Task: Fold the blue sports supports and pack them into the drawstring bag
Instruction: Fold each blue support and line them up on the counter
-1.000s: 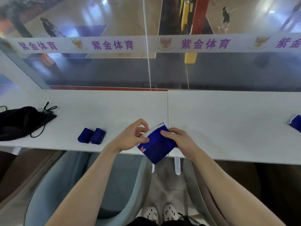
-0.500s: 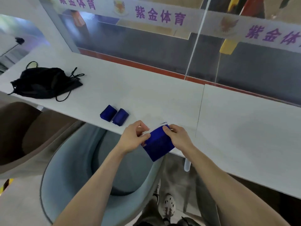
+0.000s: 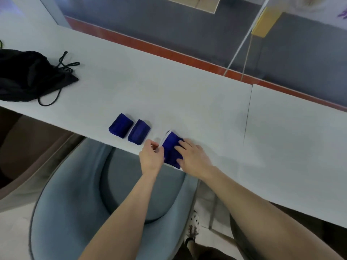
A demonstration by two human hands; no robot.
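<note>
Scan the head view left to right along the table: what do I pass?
Black bag → first folded support → second folded support → left hand → support being folded → right hand → table seam.
</note>
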